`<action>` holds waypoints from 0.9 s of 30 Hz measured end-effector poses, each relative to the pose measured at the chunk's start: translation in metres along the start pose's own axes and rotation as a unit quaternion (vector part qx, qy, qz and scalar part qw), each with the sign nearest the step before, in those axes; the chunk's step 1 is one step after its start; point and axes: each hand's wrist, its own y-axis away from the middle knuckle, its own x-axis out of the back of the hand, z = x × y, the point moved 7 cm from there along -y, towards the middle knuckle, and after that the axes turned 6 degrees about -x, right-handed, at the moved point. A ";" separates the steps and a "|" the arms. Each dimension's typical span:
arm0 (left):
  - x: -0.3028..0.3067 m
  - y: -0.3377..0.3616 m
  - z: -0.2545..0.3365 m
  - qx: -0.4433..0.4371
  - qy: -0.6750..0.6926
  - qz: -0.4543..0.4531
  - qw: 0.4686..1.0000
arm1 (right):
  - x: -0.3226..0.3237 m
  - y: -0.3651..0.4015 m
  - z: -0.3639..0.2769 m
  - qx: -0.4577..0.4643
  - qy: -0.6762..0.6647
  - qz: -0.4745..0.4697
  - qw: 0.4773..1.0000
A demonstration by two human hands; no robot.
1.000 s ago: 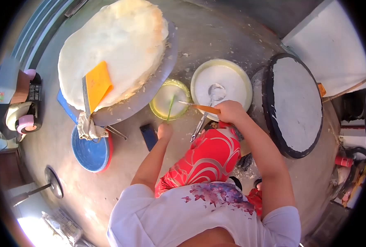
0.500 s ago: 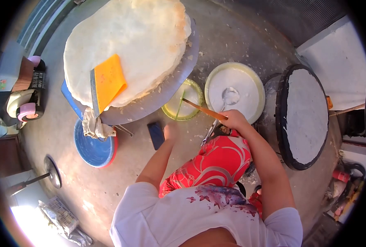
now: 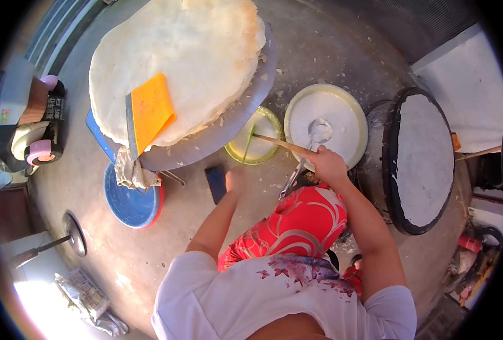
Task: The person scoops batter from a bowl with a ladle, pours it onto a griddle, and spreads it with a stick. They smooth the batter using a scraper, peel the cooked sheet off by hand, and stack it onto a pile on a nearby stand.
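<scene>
The person crouches on a bare grey concrete floor (image 3: 166,238). The right hand (image 3: 326,164) is closed around the near end of a thin brown wooden stick (image 3: 277,143). Gripped at that end, the stick slants up and to the left, and its far tip reaches over the rim of the small yellow-green bowl (image 3: 261,126), where a thin green stalk (image 3: 247,144) leans. The left hand (image 3: 234,180) rests low, just below that bowl and just beside a flat black phone (image 3: 215,182) lying on the floor; whether its fingers are spread or curled cannot be told. Right of the small bowl, touching or nearly so, stands a wide pale-rimmed basin of white batter (image 3: 326,86) with a metal ladle (image 3: 319,131) propped in it, its handle hanging over the near rim beside the right hand. Further right is a round black-rimmed griddle (image 3: 388,170) coated white. The 3 vessels sit in an arc, probably so that each stays within arm's reach. Up and to the left, a grey round tray (image 3: 228,133) carries a stack of large pale flatbreads (image 3: 172,56) with an orange scraper (image 3: 152,107) on top; the tray's edge overhangs the small bowl, so room is tight there. Open floor lies only towards the person's left, beyond the blue red-rimmed basin (image 3: 129,204).
</scene>
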 end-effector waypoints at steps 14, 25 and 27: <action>0.059 0.033 0.046 -0.080 -0.092 0.106 0.987 | 0.003 0.006 0.017 -0.002 -0.100 -0.020 0.995; -0.030 0.011 -0.035 -0.040 0.132 0.041 0.990 | -0.068 0.018 0.054 -0.119 -0.563 -0.171 0.799; -0.026 -0.001 -0.037 0.010 0.143 0.032 0.989 | -0.044 0.049 0.066 -0.165 -0.526 -0.159 0.819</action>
